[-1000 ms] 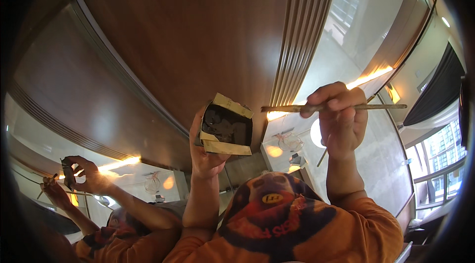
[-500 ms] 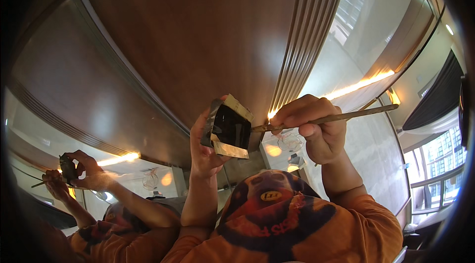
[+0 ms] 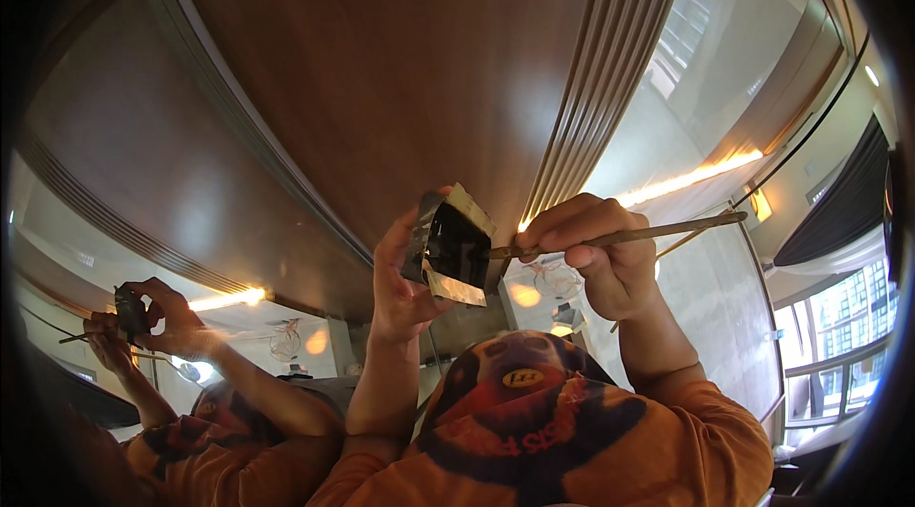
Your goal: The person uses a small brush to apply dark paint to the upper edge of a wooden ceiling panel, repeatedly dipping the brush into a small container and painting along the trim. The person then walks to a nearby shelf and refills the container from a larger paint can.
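your left hand (image 3: 396,283) is wrapped around the small open black box (image 3: 444,238) with cream card flaps; your right hand (image 3: 605,254) pinches a thin brown wooden stick (image 3: 667,230), tip at the box's mouth, seemingly dipping; the next move calls for a steady box and light wrist

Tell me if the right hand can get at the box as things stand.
Probably yes: nothing visible blocks the right hand from the box in the left hand, and its stick seems to meet the box's edge.
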Available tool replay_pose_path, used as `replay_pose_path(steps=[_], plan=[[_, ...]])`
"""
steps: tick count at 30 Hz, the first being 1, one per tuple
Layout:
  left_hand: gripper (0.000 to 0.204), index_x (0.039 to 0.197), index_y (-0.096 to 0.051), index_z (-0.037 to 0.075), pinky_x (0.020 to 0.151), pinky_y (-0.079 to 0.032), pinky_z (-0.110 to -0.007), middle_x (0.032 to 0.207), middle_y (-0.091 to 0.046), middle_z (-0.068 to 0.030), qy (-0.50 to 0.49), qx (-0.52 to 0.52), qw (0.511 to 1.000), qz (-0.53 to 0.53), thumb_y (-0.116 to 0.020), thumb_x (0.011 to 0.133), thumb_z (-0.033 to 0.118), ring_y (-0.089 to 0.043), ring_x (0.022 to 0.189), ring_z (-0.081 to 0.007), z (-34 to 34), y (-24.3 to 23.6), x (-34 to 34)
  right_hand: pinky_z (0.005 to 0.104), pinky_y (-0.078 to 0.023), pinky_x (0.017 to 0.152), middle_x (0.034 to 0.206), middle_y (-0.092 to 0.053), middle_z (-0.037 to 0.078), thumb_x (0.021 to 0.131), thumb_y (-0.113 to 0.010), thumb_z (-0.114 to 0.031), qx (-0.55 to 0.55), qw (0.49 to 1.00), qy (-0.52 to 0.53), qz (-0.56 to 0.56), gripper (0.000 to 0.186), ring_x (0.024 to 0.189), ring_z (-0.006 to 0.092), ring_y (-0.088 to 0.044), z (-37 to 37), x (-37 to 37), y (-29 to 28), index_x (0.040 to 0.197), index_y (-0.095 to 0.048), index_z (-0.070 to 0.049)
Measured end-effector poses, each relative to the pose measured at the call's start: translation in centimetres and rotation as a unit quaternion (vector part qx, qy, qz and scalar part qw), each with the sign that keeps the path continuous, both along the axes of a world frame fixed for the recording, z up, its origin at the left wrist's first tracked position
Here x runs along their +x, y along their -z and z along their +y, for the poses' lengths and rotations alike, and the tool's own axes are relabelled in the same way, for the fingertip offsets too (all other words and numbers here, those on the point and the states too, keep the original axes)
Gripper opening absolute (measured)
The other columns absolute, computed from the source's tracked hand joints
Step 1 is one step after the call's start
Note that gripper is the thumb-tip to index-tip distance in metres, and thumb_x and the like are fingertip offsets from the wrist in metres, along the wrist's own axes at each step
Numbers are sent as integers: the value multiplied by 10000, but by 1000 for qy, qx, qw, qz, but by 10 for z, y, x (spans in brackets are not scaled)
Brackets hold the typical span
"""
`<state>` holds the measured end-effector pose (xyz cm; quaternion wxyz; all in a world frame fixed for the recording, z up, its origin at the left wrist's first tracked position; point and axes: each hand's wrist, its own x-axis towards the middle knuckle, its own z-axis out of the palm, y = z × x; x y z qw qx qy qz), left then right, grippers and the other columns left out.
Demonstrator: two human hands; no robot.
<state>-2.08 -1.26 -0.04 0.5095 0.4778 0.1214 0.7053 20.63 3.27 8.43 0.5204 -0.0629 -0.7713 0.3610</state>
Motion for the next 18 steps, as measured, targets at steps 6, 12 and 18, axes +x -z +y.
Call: replay_pose_path(steps=[6, 12, 18], plan=[[962, 1518, -408, -44, 1115, -486, -425, 1538, -483, -178, -20, -19, 1000, -8, -897, 708, 134, -570, 1340, -262, -3, -2, 2, 342, -594, 732, 1007, -694, 225, 1077, -547, -273, 38, 999, 17, -8, 301, 818, 235, -706, 1, 1, -3, 1048, -584, 24], [1036, 1557, -303, -29, 1078, -521, -423, 1437, -544, -153, -14, -24, 999, -29, -896, 724, 130, -589, 1302, -253, -4, 10, 0, 340, -590, 742, 994, -685, 214, 1082, -536, -266, 18, 999, 10, 25, 292, 815, 237, -704, 0, 0, -1, 1062, -579, 22], [871, 1532, -357, 66, 965, -582, -469, 1347, -590, -125, -22, -27, 995, -98, -852, 818, 129, -636, 1199, -300, -5, 17, 10, 347, -575, 745, 987, -653, 193, 1092, -515, -240, 20, 997, 7, 68, 261, 825, 235, -689, 14, 16, -12, 1078, -580, 13]])
